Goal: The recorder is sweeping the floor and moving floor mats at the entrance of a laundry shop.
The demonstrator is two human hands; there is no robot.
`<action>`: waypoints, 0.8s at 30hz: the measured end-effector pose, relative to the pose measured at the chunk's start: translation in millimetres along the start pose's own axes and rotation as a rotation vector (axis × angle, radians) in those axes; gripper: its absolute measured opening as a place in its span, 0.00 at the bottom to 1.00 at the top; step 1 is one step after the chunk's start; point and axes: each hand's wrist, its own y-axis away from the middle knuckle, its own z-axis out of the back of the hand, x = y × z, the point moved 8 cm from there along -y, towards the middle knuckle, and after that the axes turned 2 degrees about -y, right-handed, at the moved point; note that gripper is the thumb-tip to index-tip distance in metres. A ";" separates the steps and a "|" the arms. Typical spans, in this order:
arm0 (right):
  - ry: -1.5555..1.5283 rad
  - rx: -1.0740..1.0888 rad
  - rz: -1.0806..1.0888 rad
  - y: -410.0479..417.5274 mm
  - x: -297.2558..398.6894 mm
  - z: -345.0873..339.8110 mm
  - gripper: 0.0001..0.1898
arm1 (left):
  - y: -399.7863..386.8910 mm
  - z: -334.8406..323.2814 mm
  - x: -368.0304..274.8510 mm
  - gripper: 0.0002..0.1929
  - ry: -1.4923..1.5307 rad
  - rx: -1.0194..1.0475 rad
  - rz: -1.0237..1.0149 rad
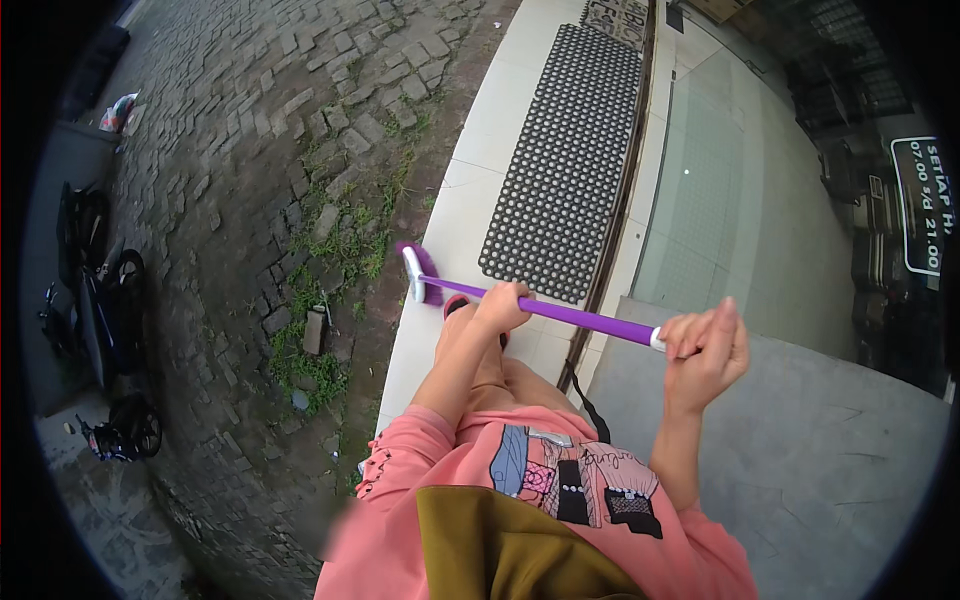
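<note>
A broom with a purple handle point(589, 320) slants across in front of me. Around the lower part of its handle, my left hand point(504, 306) is closed in a fist. My right hand point(709, 349) grips the white-capped top end, thumb pointing up. The broom's white head point(412, 274) and purple bristles point(430, 276) are at the outer edge of the white tiled step point(469, 184), just left of my red-and-black shoe point(454, 304). Beyond my left hand a black rubber doormat point(566, 161) with round holes lies on the tiles.
A glass panel point(697, 172) and a grey surface point(795, 450) flank the step on the right. Left of it runs weedy stone paving point(247, 172) with a loose block point(315, 330). Parked motorcycles point(101, 300) stand farther left. Another mat point(616, 21) lies beyond.
</note>
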 end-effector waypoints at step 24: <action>-0.045 -0.124 0.150 -484.1 -45.7 -100.5 0.17 | -497.1 156.0 -147.1 0.14 0.051 0.067 -0.240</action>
